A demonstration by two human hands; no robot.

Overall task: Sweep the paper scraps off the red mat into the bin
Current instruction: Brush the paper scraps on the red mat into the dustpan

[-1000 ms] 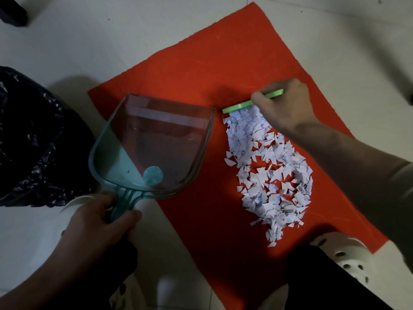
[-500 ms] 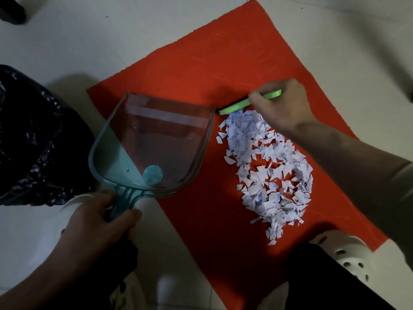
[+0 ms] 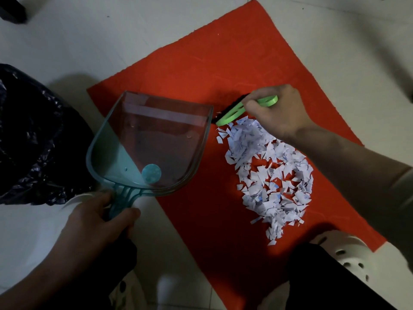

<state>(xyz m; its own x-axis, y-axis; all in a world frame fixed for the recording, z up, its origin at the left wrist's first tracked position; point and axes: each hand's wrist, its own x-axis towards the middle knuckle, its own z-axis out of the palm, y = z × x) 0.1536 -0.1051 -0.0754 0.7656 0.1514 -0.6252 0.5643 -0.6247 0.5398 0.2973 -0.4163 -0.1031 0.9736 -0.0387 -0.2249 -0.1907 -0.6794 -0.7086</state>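
Brush [image 3: 232, 113] tilted flatter, gripped by right hand [image 3: 277, 113] — left hand [image 3: 93, 222] grips dustpan [image 3: 156, 142] near bin [image 3: 33, 135].

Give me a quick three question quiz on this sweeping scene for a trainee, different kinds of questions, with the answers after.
1. True or false: some paper scraps already lie inside the dustpan.
2. What does the right hand hold? A) a green brush B) a sponge C) scissors
3. Fill in: the ____ hand grips the dustpan's handle.

Key
1. False: the dustpan holds none, and the scraps all lie on the red mat.
2. A
3. The left hand.
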